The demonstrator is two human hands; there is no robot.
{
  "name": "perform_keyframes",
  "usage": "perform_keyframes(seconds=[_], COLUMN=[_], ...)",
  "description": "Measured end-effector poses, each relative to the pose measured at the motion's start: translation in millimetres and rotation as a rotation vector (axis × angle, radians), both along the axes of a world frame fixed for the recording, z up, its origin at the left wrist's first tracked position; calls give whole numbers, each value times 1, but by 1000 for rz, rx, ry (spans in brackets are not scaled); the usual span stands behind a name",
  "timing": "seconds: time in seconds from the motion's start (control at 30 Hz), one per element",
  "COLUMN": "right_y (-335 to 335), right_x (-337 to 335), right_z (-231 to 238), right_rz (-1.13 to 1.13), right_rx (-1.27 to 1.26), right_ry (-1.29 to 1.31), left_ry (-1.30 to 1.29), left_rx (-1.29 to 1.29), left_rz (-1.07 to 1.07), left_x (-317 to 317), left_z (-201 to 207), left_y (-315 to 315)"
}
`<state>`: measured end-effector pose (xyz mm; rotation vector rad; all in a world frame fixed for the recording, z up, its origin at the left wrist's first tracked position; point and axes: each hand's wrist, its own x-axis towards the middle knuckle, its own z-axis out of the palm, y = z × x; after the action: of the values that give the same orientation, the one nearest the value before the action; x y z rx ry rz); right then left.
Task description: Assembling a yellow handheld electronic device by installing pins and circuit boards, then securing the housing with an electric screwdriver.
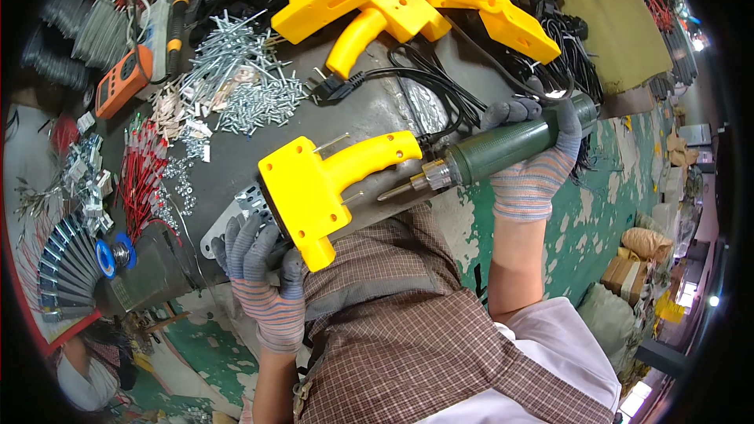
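In the head view: gripping the yellow shell (306, 188) with the left hand (263, 279), low on its left side, so lying just up and right of those fingers. Wrapping the right hand (538, 163) round the green screwdriver (491, 151), long and pointing left and a bit down from that hand, ending just short of a screw (353, 198) poking from the shell.

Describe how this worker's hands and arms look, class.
The left hand and right hand wear knit gloves, grey over the fingers, with grey and orange stripes toward the wrists. Both forearms are bare; a white sleeve covers the right upper arm.
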<state>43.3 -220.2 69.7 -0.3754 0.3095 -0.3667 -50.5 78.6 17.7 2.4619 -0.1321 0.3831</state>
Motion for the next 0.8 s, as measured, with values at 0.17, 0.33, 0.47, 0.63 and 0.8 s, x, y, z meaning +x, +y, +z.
perform_keyframes(seconds=[0.17,0.33,0.47,0.63,0.8], right_y=[7,13,18,32,44], right_x=[6,8,10,14,14], right_z=[-4,-4,-6,-8,-8], right_rz=[18,9,48,82,73], right_rx=[-13,-72,-40,-45,45], right_ry=[-22,12,0,31,140], left_ry=[19,10,-2,-16,-14], left_rx=[-94,-87,-69,-90,-86], left_rz=[111,123,125,136,134], left_x=[1,-1,1,1,2], left_z=[-7,-12,-11,-12,-13], left_y=[-9,-9,-10,-10,-10])
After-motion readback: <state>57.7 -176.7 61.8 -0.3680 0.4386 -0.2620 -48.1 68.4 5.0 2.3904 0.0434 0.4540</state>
